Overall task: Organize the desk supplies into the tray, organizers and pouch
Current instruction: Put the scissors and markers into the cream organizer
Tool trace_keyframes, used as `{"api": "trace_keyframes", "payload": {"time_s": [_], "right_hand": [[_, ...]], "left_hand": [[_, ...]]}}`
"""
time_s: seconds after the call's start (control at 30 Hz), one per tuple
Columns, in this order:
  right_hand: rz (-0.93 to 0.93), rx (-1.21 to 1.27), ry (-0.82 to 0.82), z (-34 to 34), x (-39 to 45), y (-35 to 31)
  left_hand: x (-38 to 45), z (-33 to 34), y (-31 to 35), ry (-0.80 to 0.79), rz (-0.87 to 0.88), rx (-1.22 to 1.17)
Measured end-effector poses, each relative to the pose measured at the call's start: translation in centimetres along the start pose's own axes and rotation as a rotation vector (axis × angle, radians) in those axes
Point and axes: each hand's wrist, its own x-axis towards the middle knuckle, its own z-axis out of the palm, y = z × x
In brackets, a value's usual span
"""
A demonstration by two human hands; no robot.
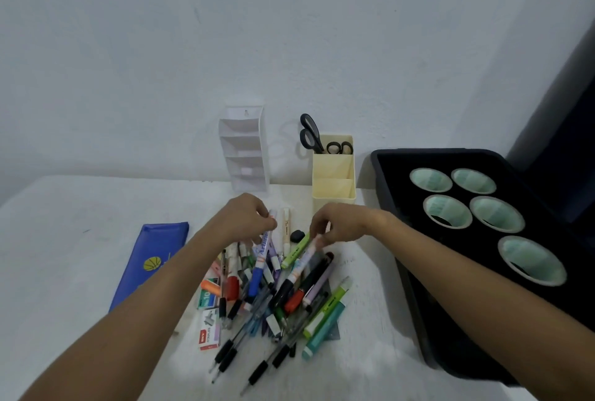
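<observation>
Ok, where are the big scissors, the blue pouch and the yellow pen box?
big scissors (308, 130), head view, on a black handle loop.
blue pouch (151, 259), head view, on its flat front.
yellow pen box (333, 190), head view, on its front wall.

Bare bench (74, 239) lies open on the left, beyond the pouch (151, 262), and along the near edge. The pen pile (267, 297) fills the middle. At the back, the white organizer (244, 149) and yellow organizer (335, 175) stand near each other with a gap between. The tray (399, 207) blocks the right side.
</observation>
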Motion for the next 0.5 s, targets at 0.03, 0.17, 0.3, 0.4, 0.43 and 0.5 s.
{"api": "trace_keyframes", "payload": {"time_s": [0.03, 0.17, 0.3, 0.4, 0.43, 0.5], "right_hand": [[0.0, 0.068, 0.026, -1.0, -0.5, 0.0], [0.002, 0.339, 0.177, -5.9, -3.0, -0.1], [-0.048, 0.392, 0.473, -10.4, -5.4, 0.2], [-0.06, 0.349, 0.701, -12.4, -6.2, 0.8], [-0.058, 0.348, 0.764, -12.6, -6.2, 1.1], [-0.05, 0.339, 0.867, -12.5, -5.7, 1.3]], "left_hand": [[0.1, -0.7, 0.6, 0.034, 0.016, -0.043], [0.2, -3.3, 4.3, 0.233, 0.196, -0.208], [1.4, -5.0, 7.5, 0.401, 0.4, -0.301], [2.3, -5.1, 9.4, 0.5, 0.503, -0.327], [2.6, -4.9, 9.8, 0.502, 0.518, -0.339], [3.4, -4.3, 10.3, 0.463, 0.532, -0.341]]}}
